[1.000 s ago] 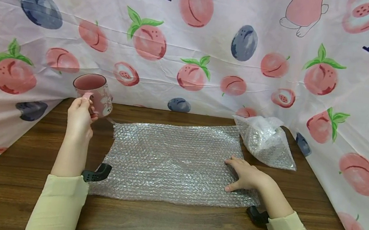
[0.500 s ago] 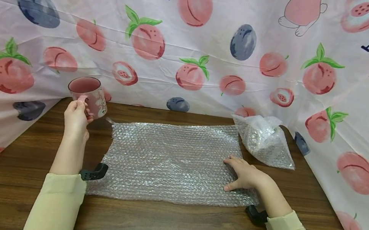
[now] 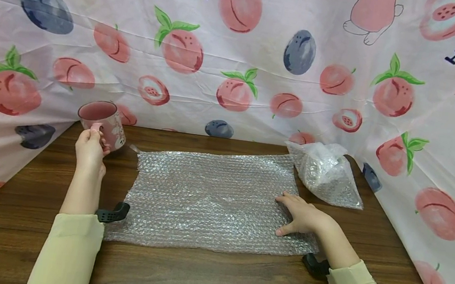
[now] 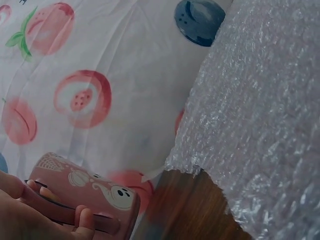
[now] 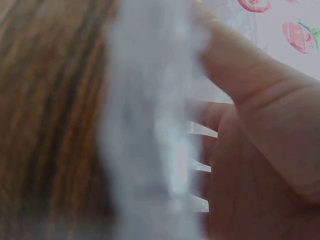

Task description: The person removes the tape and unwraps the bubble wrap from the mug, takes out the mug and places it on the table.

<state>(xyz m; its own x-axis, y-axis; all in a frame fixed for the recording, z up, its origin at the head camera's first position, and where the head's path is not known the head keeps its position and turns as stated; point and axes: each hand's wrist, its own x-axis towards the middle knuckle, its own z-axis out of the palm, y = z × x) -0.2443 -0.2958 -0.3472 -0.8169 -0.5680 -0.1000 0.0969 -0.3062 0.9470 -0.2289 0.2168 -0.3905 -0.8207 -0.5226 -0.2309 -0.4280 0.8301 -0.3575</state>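
Note:
My left hand (image 3: 90, 152) grips a pink mug (image 3: 114, 129) by its handle at the far left of the table. White figures decorate the mug's side, and its open rim faces up in the head view. In the left wrist view, fingers curl around the handle of the mug (image 4: 82, 185). A sheet of bubble wrap (image 3: 212, 197) lies spread flat across the middle. On its right part rests my right hand (image 3: 305, 216), fingers and thumb spread. The right wrist view has a blurred edge of bubble wrap (image 5: 155, 100) in front of the palm.
A bundle in bubble wrap (image 3: 326, 173) sits at the back right, beyond the sheet's corner. The brown wooden table (image 3: 210, 282) meets a fruit-printed cloth (image 3: 250, 130) at the back and both sides. Each wrist carries a black camera mount (image 3: 113, 213).
My left hand has lowered the mug toward the table and shifted it slightly left. The right hand and the bubble wrap have stayed in place.

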